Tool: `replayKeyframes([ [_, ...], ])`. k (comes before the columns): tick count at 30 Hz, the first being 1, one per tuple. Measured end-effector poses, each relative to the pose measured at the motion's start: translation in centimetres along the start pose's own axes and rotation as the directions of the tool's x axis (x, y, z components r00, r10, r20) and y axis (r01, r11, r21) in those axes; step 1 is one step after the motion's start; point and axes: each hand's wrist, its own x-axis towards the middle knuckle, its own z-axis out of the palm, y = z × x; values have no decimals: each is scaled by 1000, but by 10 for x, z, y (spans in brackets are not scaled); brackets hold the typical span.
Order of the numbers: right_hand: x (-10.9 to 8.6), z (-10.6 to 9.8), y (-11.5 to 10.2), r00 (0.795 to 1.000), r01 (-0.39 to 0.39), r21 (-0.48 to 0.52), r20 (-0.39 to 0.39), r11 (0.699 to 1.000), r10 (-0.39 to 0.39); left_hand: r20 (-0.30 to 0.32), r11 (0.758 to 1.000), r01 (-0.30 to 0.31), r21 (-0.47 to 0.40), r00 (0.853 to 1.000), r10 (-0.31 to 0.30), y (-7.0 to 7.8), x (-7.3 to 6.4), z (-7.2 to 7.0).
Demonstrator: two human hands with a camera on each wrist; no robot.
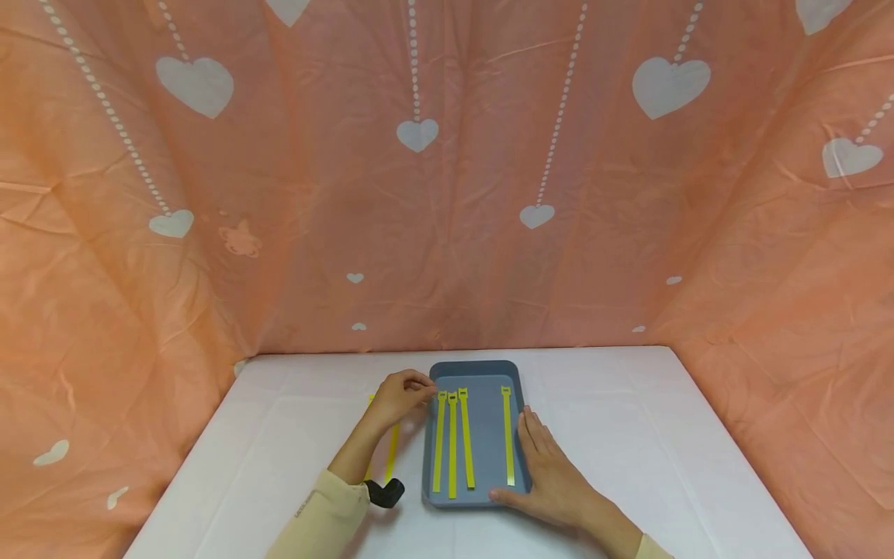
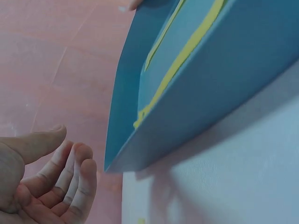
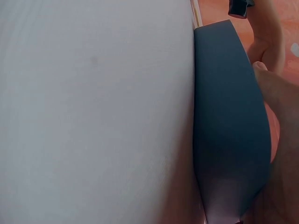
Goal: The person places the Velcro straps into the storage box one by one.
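Observation:
A blue-grey rectangular tray (image 1: 485, 454) lies on the table with flat yellow cable straps in it, each with a slotted head at the far end. Three straps (image 1: 452, 450) lie side by side on the left, and one strap (image 1: 507, 439) lies along the right. My left hand (image 1: 400, 400) hovers at the tray's far left rim; in the left wrist view its thumb and loosely bent fingers (image 2: 86, 182) stand apart with nothing between them. Along the tray's right wall lies my right hand (image 1: 559, 473), fingers extended, thumb at the near right corner.
More yellow straps (image 1: 393, 450) lie on the white tabletop (image 1: 279, 435) left of the tray, partly hidden under my left forearm. A black wrist device (image 1: 386, 493) sits at the left cuff. Orange cloth (image 1: 447, 303) with white hearts encloses the table's back and sides.

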Motion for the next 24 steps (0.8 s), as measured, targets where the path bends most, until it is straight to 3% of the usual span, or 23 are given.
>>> replayKeyframes([
  [13, 0, 0, 0, 1000, -8, -4, 13, 1000, 8, -71, 999, 46, 22, 996, -44, -14, -11, -43],
  [24, 0, 0, 1, 1000, -14, -1, 15, 1000, 14, -148, 993, 84, 84, 986, -71, -38, -18, -60],
])
